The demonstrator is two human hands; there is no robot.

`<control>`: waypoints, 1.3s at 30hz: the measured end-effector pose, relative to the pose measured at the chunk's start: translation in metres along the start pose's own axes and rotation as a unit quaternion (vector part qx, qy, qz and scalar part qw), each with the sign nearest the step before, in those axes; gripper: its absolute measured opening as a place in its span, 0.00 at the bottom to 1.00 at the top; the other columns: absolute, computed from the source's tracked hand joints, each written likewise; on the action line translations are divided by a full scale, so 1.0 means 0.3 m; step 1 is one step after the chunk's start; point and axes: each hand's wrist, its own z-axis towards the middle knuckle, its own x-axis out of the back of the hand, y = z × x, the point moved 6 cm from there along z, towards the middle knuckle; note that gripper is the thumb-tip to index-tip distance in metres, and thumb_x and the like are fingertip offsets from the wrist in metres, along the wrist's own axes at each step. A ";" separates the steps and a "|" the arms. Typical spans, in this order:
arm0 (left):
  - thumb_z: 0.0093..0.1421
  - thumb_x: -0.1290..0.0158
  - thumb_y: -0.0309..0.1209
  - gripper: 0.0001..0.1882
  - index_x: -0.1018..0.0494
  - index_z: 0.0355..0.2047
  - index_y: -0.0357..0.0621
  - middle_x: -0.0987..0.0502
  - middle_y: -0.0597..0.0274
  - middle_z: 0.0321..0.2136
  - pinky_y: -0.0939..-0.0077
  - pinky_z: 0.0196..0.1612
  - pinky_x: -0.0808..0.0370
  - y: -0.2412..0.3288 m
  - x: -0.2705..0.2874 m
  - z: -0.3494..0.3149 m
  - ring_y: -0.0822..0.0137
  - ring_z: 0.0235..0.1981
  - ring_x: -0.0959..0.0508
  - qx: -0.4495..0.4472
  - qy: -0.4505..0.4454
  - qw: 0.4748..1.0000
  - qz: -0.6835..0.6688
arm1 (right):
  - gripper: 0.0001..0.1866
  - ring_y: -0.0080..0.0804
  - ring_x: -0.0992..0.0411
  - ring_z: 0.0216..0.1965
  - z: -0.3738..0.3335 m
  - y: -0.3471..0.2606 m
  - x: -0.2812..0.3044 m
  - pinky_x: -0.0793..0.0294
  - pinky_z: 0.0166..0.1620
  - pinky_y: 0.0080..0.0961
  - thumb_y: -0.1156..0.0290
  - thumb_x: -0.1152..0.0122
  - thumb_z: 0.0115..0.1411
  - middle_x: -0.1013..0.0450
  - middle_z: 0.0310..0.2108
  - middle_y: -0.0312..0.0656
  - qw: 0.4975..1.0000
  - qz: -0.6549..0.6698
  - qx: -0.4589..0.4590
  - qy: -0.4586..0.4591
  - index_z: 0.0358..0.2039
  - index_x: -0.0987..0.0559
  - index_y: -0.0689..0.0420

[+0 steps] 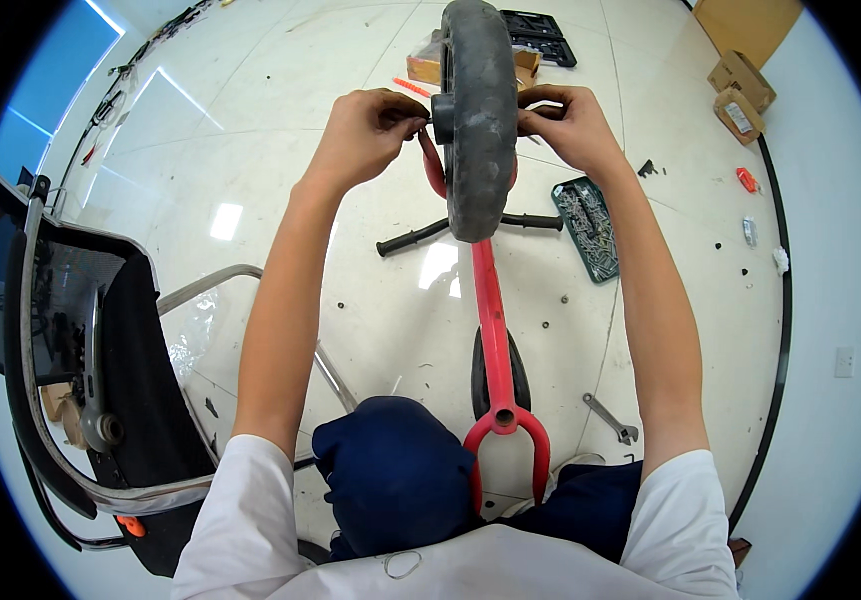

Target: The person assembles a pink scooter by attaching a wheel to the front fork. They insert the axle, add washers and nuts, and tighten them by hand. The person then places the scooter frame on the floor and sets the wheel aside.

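A black rubber-tyred wheel point(480, 120) stands upright at the top centre, at the far end of a red bike frame point(491, 330). On its left side a black hub point(442, 119) sticks out. My left hand point(370, 130) is closed in a pinch at the outer end of that hub, and its fingertips look darkened. Across the wheel, my right hand point(565, 125) pinches close against the other side. Whatever lies between either hand's fingers is too small or hidden. The red fork point(507, 440) points toward me, beside my knee.
A green tray point(588, 228) of screws and bolts lies right of the wheel. An adjustable wrench point(611, 418) is on the floor near my right arm. A black chair point(140, 360) stands at left, with a metal crank arm point(98, 400) on it. Cardboard boxes point(740, 98) sit by the right wall.
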 end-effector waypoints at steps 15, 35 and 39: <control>0.59 0.45 0.21 0.09 0.23 0.39 0.26 0.19 0.50 0.34 0.75 0.45 0.20 -0.109 -0.011 -0.040 0.63 0.38 0.18 0.151 0.042 0.963 -0.221 | 0.15 0.33 0.21 0.39 -0.003 0.041 -0.016 0.21 0.46 0.26 0.75 0.38 0.60 0.22 0.37 0.46 0.999 0.043 -0.023 0.003 0.44 0.22 0.72; 0.58 0.44 0.21 0.10 0.22 0.39 0.27 0.19 0.51 0.35 0.77 0.44 0.20 -0.098 -0.040 -0.078 0.65 0.36 0.18 0.171 0.077 0.957 -0.220 | 0.13 0.32 0.22 0.40 -0.018 0.090 0.002 0.22 0.48 0.27 0.73 0.38 0.60 0.21 0.37 0.47 0.996 0.085 -0.038 0.014 0.43 0.21 0.68; 0.59 0.42 0.37 0.21 0.24 0.43 0.27 0.20 0.49 0.38 0.76 0.44 0.21 -0.049 -0.010 -0.072 0.63 0.35 0.18 0.129 0.078 0.967 -0.205 | 0.14 0.33 0.22 0.40 -0.019 0.071 -0.005 0.22 0.48 0.27 0.73 0.38 0.60 0.22 0.38 0.48 0.996 0.083 -0.024 0.007 0.43 0.21 0.69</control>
